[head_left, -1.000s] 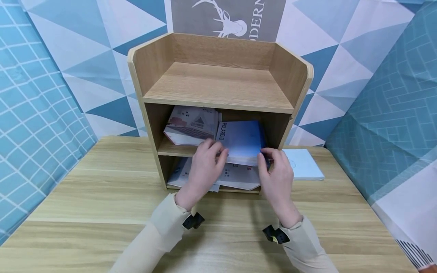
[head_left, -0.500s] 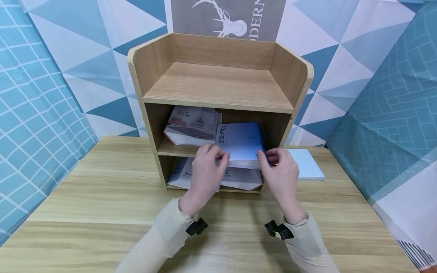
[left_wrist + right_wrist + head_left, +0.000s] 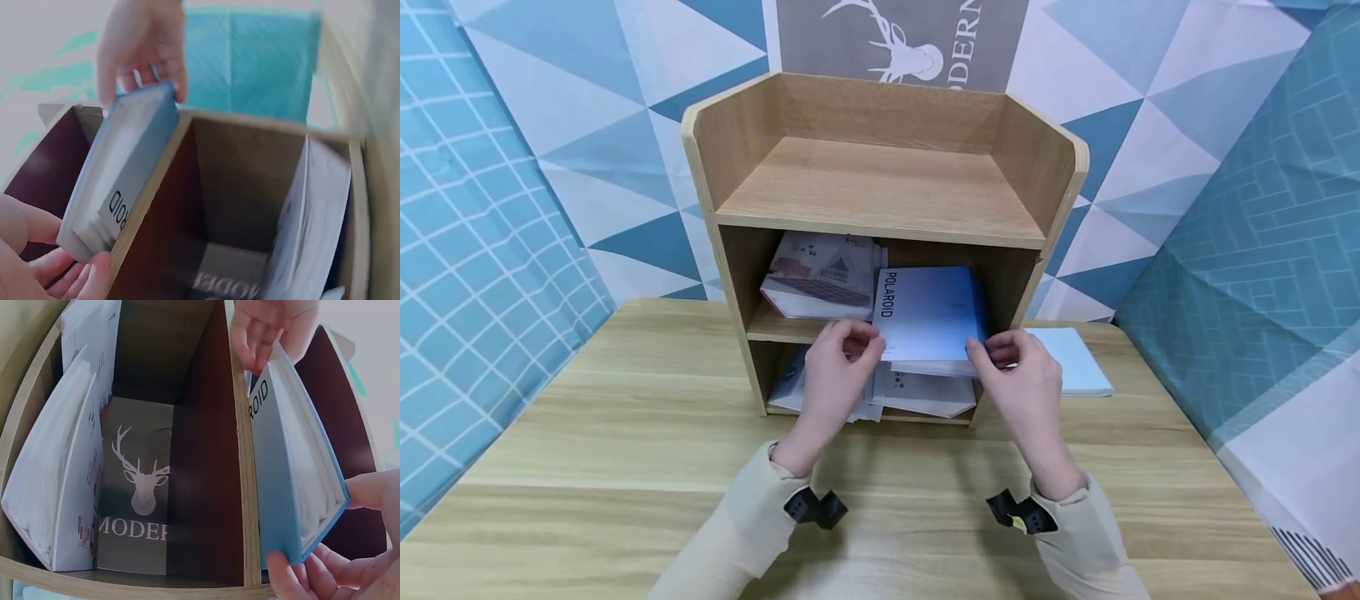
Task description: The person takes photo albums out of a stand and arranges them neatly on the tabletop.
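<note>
A blue book marked POLAROID lies on the middle shelf of a wooden shelf unit, its front end jutting past the shelf edge. My left hand pinches its front left corner between thumb and fingers. At the front right corner, my right hand grips the book the same way. The left wrist view shows the left hand on the near corner of the book. In the right wrist view, the right hand holds the cover's corner, and the white page edges face out.
Beside the blue book, another book with a building print lies on the same shelf. White books fill the bottom shelf. A pale blue book rests on the wooden table right of the unit. Patterned sheets hang behind and at both sides.
The blue book's front end has come slightly toward me. My left hand has shifted left to its front left corner, while the right hand has moved slightly right and nearer.
</note>
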The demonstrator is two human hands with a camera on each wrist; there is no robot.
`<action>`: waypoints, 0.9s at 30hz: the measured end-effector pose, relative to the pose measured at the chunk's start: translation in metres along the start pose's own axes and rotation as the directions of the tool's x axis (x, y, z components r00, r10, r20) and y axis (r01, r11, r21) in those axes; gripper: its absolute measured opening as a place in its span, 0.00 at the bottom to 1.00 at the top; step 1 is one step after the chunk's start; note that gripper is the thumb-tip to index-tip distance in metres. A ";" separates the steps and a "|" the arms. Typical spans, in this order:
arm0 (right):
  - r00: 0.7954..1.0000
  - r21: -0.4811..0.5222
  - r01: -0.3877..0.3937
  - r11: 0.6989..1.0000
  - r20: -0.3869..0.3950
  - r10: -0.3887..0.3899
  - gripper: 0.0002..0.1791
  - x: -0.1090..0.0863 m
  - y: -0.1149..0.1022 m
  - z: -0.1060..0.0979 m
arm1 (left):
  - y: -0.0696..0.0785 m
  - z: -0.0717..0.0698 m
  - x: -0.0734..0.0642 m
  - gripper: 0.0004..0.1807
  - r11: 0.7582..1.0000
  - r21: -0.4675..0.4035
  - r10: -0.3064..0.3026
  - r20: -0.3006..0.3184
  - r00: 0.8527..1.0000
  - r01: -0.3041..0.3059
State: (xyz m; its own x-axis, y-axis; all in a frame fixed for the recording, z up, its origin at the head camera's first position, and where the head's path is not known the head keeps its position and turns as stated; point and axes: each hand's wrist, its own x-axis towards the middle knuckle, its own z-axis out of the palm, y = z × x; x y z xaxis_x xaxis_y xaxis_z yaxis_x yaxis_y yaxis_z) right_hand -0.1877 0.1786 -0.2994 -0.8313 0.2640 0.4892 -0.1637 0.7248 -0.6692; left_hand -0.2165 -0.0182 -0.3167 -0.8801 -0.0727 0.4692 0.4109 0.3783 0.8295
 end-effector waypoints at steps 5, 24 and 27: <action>0.998 -0.004 -0.049 0.999 0.042 0.049 0.23 -0.005 0.002 -0.004 | 0.000 -0.001 -0.001 0.13 0.895 -0.316 -0.284 0.143 0.948 0.316; 0.959 0.069 -0.219 0.973 0.197 0.202 0.31 -0.008 0.013 -0.017 | -0.012 0.001 -0.009 0.19 0.760 -0.362 -0.352 0.470 0.810 0.540; 0.952 0.104 -0.245 0.964 0.216 0.218 0.31 -0.007 0.016 -0.018 | -0.011 0.003 -0.009 0.20 0.759 -0.374 -0.332 0.482 0.811 0.533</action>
State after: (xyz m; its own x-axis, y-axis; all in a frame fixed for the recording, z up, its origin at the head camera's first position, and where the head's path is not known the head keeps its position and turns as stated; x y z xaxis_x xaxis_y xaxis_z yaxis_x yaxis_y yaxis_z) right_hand -0.1750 0.1995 -0.3037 -0.9416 0.2718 0.1987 -0.0096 0.5682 -0.8229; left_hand -0.2136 -0.0192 -0.3311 -0.9648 0.2597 -0.0409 -0.0681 -0.0965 0.9930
